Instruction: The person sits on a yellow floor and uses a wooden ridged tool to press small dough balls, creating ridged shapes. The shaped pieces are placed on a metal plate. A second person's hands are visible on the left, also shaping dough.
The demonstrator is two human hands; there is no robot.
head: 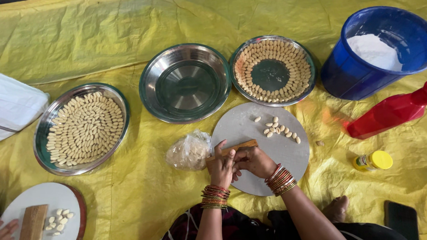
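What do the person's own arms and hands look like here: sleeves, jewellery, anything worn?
Both forearms are bare, with no sleeves in view. The left hand has a stack of red and gold bangles at its wrist. The right hand wears a similar stack of red and gold bangles. No rings or gloves can be made out.

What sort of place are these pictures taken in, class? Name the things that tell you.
Probably a home food-making spot on the floor: a yellow sheet covers the ground, steel plates hold rows of small dough pieces, and both hands press dough on a round board.
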